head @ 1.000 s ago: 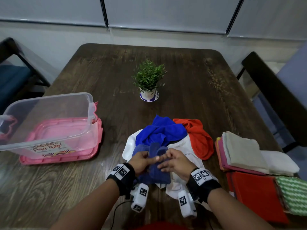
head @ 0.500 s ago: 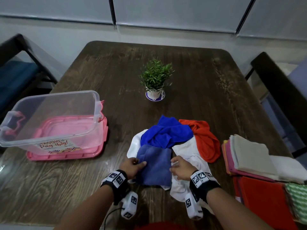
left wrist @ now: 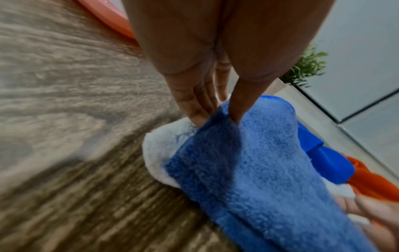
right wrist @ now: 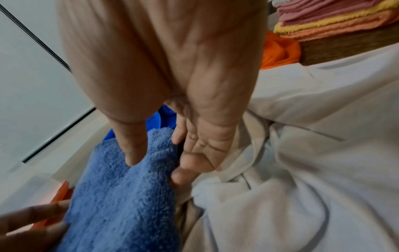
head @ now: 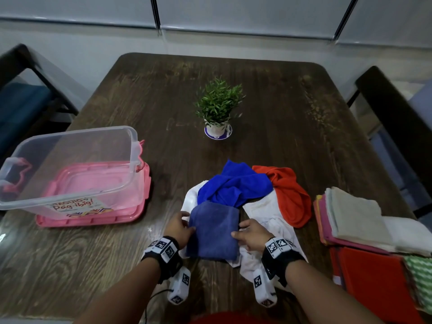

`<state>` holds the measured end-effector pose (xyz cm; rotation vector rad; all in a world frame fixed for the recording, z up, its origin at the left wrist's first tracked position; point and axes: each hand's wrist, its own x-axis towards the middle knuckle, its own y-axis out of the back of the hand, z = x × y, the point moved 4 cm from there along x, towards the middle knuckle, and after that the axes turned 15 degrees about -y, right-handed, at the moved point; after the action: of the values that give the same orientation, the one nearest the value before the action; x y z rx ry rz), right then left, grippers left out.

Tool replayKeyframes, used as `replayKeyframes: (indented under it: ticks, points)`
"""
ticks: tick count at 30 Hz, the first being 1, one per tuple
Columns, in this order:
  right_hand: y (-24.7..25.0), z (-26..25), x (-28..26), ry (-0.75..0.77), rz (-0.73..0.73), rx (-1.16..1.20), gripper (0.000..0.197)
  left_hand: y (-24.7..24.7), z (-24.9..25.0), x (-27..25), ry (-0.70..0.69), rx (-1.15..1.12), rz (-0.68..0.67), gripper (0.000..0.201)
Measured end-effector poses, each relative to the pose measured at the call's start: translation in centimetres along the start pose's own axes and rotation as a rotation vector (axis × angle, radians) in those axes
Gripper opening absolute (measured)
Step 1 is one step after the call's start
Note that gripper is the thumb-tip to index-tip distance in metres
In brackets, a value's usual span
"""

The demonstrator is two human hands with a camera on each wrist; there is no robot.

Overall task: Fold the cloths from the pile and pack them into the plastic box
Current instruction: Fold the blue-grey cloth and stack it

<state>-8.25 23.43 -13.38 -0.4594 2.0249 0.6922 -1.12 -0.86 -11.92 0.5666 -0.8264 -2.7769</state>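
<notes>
A folded slate-blue cloth [head: 212, 230] lies flat on the near part of the pile. My left hand [head: 181, 226] pinches its left edge, with the thumb on top and the fingers under the fold [left wrist: 218, 114]. My right hand [head: 247, 232] pinches the right edge the same way [right wrist: 159, 158]. Behind it lie a crumpled bright blue cloth [head: 233, 185], an orange-red cloth [head: 287, 192] and a white cloth [head: 268, 211]. The clear plastic box [head: 131, 146] stands at the left on its pink lid [head: 93, 218], with no cloth in it.
A small potted plant [head: 217, 108] stands mid-table behind the pile. Stacked folded cloths [head: 355, 216], a red cloth [head: 369, 281] and a green checked one [head: 420, 277] fill the right edge. Dark chairs flank the table, left [head: 23, 90] and right [head: 392, 113].
My hands were together over the middle of the slate-blue cloth and have moved apart to its left and right edges. The cloth now lies as a flat folded rectangle.
</notes>
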Motion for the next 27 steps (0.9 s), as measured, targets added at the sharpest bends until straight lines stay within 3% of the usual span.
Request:
replayKeyframes:
  ticks: [3,6,8,10,13,14,17,19,22,24,27]
  points:
    - [0.1,-0.1,0.2,-0.019,-0.046,0.042,0.040,-0.4,0.0,-0.4,0.019,0.105,-0.084,0.063]
    - [-0.2,-0.2,-0.3,-0.012,-0.107,-0.003,0.012,-0.4,-0.2,-0.3,0.052,0.132,-0.103,0.081]
    - [-0.4,-0.5,-0.9,-0.003,-0.122,-0.014,0.009,-0.3,0.1,-0.4,0.063,0.186,-0.095,0.085]
    - [-0.6,-1.3,-2.0,0.035,-0.129,0.015,0.014,0.2,1.0,-0.7,0.004,0.228,-0.008,0.071]
    - [-0.4,-2.7,-4.0,0.119,-0.157,0.191,0.028,0.1,4.2,-1.0,-0.233,0.080,0.068,0.031]
    - [-0.2,-3.2,-4.9,0.172,-0.166,0.225,0.026,-0.3,5.4,-0.9,-0.264,-0.044,0.032,0.030]
    - [0.6,-5.4,-8.1,0.380,-0.153,0.189,0.010,-1.1,9.5,-0.8,-0.210,-0.411,-0.089,0.052]
    - [0.8,-6.1,-9.7,0.485,-0.204,0.185,0.018,-1.2,11.7,-0.7,-0.234,-0.479,-0.112,0.053]
    - [1.0,-6.6,-11.3,0.523,-0.246,0.214,0.027,-0.8,13.2,-0.3,-0.330,-0.510,-0.057,0.049]
    - [2.1,-6.4,-11.0,0.542,-0.126,0.301,0.027,-0.6,13.6,-0.1,-0.386,-0.506,-0.055,0.037]
    - [4.6,-5.0,-9.8,0.500,0.010,0.549,0.030,-0.5,14.0,-0.3,-0.375,-0.617,-0.084,0.033]
